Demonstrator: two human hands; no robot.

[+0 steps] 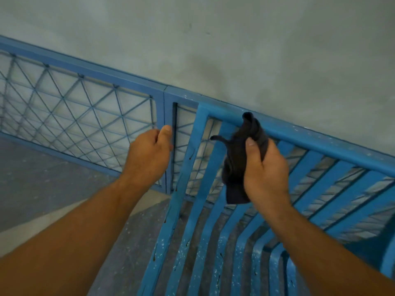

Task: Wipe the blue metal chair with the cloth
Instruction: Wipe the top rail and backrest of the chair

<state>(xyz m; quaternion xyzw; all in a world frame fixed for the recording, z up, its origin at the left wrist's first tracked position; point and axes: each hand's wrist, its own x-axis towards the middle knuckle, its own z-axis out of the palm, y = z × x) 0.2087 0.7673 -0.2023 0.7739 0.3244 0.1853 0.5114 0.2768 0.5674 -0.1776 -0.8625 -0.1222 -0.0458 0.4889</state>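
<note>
Left to right: a blue mesh railing [74, 107] runs along the grey wall [235, 50] above the concrete floor [42, 178]. My left hand [149, 152] hovers in front of the railing's upright post [168, 124], thumb up and fingers loosely curled with nothing visible in them. Whether it touches the post I cannot tell. Just right of the post stands the blue metal chair [168, 231], seen from above, its back against the railing and its curved slats [215, 242] running down toward me. My right hand [265, 171] grips the dark cloth [239, 159] in a bunch, thumb pressed across its front. The upper end of the cloth reaches the chair's top rail [320, 144] near its left corner, and the lower end hangs loose over the back slats. The step in hand appears to be wiping the top rail. To do it well I would spread the cloth flatter so more of it bears on the metal, wrap it over the rail, and draw it rightward in one long pass. My left hand could steady the chair frame. The slats look speckled with pale flecks and dark drips, so each would likely want its own stroke, top to bottom, turning to a fresh face of the cloth between strokes. The dangling end may snag in the gaps.
</note>
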